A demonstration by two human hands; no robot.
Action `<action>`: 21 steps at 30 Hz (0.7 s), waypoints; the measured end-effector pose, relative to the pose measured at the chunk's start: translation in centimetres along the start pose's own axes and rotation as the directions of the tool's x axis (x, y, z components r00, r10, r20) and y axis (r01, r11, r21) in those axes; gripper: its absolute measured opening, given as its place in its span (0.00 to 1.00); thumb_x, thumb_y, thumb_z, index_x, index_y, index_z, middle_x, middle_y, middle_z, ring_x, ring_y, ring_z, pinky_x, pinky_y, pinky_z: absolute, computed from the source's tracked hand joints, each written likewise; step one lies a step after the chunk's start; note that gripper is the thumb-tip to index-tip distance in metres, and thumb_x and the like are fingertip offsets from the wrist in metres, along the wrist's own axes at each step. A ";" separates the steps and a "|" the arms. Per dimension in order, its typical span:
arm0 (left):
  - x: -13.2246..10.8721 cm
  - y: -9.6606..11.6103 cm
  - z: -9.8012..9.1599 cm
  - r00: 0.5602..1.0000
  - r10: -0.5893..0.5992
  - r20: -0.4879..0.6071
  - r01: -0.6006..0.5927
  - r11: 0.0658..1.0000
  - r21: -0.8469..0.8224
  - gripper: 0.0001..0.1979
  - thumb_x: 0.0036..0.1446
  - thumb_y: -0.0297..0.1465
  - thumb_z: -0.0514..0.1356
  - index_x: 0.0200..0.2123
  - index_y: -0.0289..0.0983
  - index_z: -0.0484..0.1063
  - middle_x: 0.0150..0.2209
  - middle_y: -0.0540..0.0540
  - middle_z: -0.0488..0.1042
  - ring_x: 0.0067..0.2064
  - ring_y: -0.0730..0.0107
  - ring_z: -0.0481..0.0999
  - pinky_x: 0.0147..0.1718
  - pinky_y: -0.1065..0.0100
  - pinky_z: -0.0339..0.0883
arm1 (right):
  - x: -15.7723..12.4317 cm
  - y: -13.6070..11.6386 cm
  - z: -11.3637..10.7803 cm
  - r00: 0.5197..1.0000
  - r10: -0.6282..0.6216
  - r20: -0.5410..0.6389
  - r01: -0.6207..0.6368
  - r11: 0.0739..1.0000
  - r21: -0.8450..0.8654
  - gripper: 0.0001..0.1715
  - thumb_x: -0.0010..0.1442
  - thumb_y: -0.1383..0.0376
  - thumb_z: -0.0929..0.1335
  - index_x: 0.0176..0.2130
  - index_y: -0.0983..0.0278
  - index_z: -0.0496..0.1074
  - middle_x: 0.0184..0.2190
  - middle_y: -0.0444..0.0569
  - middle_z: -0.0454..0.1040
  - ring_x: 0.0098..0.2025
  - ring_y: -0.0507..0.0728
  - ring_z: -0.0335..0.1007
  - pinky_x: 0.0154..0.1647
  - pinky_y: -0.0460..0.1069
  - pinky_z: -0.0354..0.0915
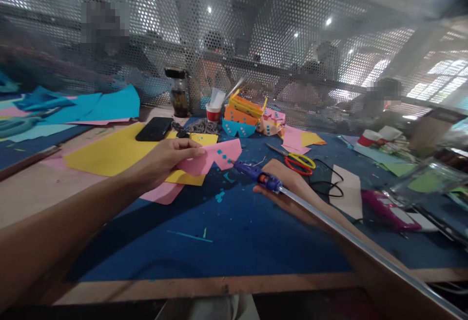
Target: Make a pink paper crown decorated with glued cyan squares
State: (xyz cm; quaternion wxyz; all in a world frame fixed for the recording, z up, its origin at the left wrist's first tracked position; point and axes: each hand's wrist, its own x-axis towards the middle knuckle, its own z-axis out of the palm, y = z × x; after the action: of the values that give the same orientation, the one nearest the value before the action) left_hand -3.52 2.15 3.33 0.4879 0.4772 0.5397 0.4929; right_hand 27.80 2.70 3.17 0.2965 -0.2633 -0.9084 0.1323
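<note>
My left hand [173,158] pinches a pink paper cutout [193,162] between thumb and fingers, held above the table. The cutout has a notch in its lower edge and several small blue squares on its face. In my right hand [283,176] is a blue hot glue gun [256,174], its nozzle at the right part of the cutout; whether the tip touches the paper I cannot tell. A long clear glue stick [329,220] juts from the gun's back toward the lower right. Blue paper scraps [220,196] lie below on the blue mat [219,251].
Red-and-yellow scissors [300,162] lie beyond my right hand, near a black cord. Decorated paper cutouts [239,127], a paper cup [213,111] and a jar [178,93] stand at the back. Yellow sheets [109,156] and a black phone [153,129] are left. A perforated metal screen [234,32] rises behind.
</note>
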 end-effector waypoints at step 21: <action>0.0 0.1 -0.1 1.000 -0.005 0.000 0.005 1.000 0.004 0.12 0.43 0.38 0.75 0.29 0.38 0.80 0.29 0.49 0.78 0.27 0.75 0.74 0.24 0.78 0.66 | 0.0 -0.3 -0.1 1.000 -0.007 0.010 0.007 1.000 0.000 0.16 0.67 0.52 0.67 0.43 0.62 0.70 0.39 0.51 0.72 0.41 0.57 0.69 0.43 0.51 0.67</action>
State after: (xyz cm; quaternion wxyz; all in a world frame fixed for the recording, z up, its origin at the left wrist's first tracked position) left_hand -3.57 2.10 3.40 0.4883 0.4766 0.5419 0.4907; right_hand 27.74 2.41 3.35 0.2925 -0.2596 -0.9108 0.1325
